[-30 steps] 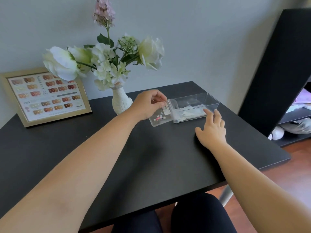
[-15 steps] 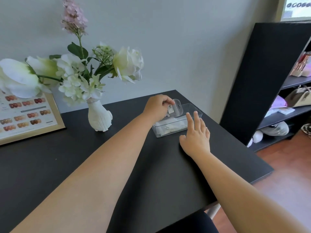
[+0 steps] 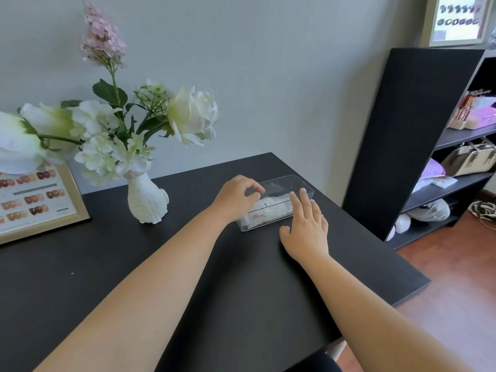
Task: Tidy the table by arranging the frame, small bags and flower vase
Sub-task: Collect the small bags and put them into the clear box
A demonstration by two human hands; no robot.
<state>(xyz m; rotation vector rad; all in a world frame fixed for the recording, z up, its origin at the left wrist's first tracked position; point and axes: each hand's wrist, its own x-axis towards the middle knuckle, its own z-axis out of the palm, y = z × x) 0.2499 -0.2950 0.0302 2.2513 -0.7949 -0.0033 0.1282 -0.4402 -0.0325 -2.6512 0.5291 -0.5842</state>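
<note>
We count one frame (image 3: 35, 202), one vase (image 3: 146, 201), one clear box (image 3: 276, 204) and two hands on a black table (image 3: 188, 264). The frame, gold-edged with rows of nail colour samples, leans at the far left by the wall, partly cut by the picture's edge. The white vase stands just to its right, apart from it, and holds white blooms and one pink spray. The box sits towards the table's far right corner; small bags (image 3: 264, 210) lie inside it, pale and overlapping, so we cannot count them; one shows a red mark. Our left hand (image 3: 236, 201) is over the box's left end, thumb and fingers curled with a small gap between them, closed on nothing we can see. Our right hand (image 3: 306, 226) lies flat, fingers spread, fingertips at the box's near wall; whether they touch it we cannot tell. Behind is a plain grey wall. To the right stands a black shelf (image 3: 410, 146) with boxes, a bag and other goods, a framed chart (image 3: 456, 20) on top, and a wood floor (image 3: 456, 277) below
</note>
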